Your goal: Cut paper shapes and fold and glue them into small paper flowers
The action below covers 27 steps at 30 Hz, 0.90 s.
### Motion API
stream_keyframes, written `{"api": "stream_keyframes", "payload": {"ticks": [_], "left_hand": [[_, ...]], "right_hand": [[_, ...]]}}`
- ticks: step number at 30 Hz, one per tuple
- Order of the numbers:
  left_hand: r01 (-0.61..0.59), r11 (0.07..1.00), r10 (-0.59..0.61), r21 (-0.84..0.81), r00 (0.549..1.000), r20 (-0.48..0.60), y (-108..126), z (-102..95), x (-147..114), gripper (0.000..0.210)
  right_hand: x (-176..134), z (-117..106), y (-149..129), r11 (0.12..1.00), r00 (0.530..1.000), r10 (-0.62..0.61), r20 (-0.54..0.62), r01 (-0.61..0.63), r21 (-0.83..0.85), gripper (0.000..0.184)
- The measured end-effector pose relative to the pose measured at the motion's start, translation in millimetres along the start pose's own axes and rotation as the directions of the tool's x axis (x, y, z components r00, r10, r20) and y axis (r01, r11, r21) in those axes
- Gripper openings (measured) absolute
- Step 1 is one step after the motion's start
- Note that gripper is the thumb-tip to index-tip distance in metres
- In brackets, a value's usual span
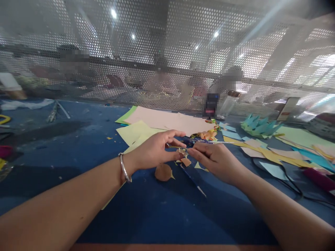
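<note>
My left hand (pixel 157 150), with a silver bangle at the wrist, is curled over the middle of the table. Its index finger stretches away from the others, and a thin yellowish strip (pixel 174 146) lies between its lower fingers and thumb. Close against those fingertips, my right hand (pixel 213 158) is closed in a pinch; what it grips is too small to make out. A thin metal rod (pixel 222 142) shows beyond its knuckles. Below the hands are a brown disc (pixel 163 172), small paper scraps (pixel 186 161) and a slim blue tool (pixel 194 182) with a pale tip.
Pink sheets (pixel 167 120) and yellow sheets (pixel 134 131) lie beyond my hands on the blue table (pixel 167 216). To the right are paper strips (pixel 264 153), a teal spiky paper piece (pixel 259 126) and a black cable (pixel 295 188). A clear bottle (pixel 230 104) stands before the perforated screen (pixel 146 62).
</note>
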<state>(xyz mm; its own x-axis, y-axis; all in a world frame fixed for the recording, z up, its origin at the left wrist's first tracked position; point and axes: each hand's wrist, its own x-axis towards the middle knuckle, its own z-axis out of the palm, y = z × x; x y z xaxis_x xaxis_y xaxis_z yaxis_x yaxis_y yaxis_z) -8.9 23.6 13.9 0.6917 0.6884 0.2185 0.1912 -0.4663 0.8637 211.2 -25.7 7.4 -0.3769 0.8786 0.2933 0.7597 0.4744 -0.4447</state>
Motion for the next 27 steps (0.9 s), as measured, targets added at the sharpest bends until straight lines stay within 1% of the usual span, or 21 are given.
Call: {"api": "stream_keyframes", "payload": {"ticks": [4, 8, 11, 14, 16, 19, 21, 23, 25, 27], "left_hand": [[0.064, 0.991, -0.064, -0.119, 0.998, 0.007, -6.9, 2.0, 6.3, 0.058], [0.111, 0.965, -0.106, -0.237, 0.994, 0.034, -6.7, 2.6, 7.9, 0.064], [0.163, 0.934, -0.157, -0.317, 0.987, 0.044, -5.6, 3.6, 7.7, 0.062], [0.201, 0.923, -0.208, -0.327, 0.978, 0.015, -6.8, 4.1, 7.3, 0.05], [0.225, 0.914, -0.242, -0.338, 0.97, -0.008, -8.0, 3.9, 6.4, 0.041], [0.237, 0.906, -0.284, -0.35, 0.955, -0.088, -8.7, 2.3, 4.2, 0.029], [0.223, 0.9, -0.303, -0.374, 0.938, -0.169, -8.9, 0.6, 2.8, 0.024], [0.201, 0.88, -0.323, -0.43, 0.917, -0.232, -9.8, -0.9, 2.2, 0.019], [0.19, 0.865, -0.341, -0.465, 0.902, -0.265, -11.6, -0.9, 2.3, 0.015], [0.208, 0.864, -0.357, -0.459, 0.895, -0.266, -13.1, 0.7, 2.5, 0.013]], "right_hand": [[0.0, 1.6, 0.3, 1.0, 1.0, -0.007, 0.0, 0.007, 0.002, 0.046], [0.1, 2.8, 1.3, 1.0, 1.0, -0.006, -0.001, 0.006, -0.011, 0.046], [-0.1, 3.4, 0.9, 1.0, 1.0, 0.002, 0.016, -0.002, -0.006, 0.046], [0.2, 3.2, 0.3, 1.0, 1.0, 0.014, 0.01, -0.013, -0.021, 0.047], [1.1, 2.2, 1.2, 0.999, 0.999, 0.046, -0.003, -0.046, -0.026, 0.047], [3.4, -1.4, 6.5, 0.992, 0.993, 0.115, -0.015, -0.116, -0.045, 0.049], [4.9, -4.5, 12.4, 0.979, 0.985, 0.171, -0.014, -0.172, -0.112, 0.051], [5.8, -7.0, 18.6, 0.949, 0.975, 0.224, -0.006, -0.219, -0.228, 0.05], [5.7, -8.1, 23.5, 0.906, 0.965, 0.261, 0.018, -0.239, -0.349, 0.047], [4.5, -7.9, 25.5, 0.861, 0.954, 0.297, 0.043, -0.248, -0.444, 0.044]]}}
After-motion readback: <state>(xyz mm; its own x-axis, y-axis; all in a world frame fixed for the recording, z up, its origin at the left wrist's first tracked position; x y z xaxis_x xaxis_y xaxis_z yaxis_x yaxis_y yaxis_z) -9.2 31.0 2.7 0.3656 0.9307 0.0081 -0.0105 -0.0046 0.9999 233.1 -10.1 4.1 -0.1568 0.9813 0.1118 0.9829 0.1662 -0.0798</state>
